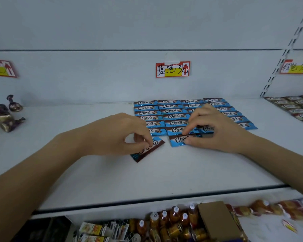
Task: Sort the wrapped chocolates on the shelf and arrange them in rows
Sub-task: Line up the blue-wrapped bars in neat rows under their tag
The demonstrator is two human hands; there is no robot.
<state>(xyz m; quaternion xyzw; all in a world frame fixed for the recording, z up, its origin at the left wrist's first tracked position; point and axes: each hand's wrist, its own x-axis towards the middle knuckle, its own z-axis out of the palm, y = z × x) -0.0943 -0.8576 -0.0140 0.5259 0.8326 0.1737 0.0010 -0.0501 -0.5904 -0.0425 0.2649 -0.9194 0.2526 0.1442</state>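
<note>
- Pinching a tilted chocolate (148,150) with my left hand (122,133), wrapper lying under the fingertips.
- My right hand (215,130) is gripping a second chocolate (177,140), just before the rows (173,110).

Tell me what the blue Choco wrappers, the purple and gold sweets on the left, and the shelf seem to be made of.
Choco wrappers: likely thin plastic film, glossy, with a serrated crimped end on the one the left hand pinches.
Purple and gold sweets: probably metallic foil, shiny and crinkled, twisted at the ends.
Shelf: looks like painted metal, smooth matte white; can't be sure.
</note>
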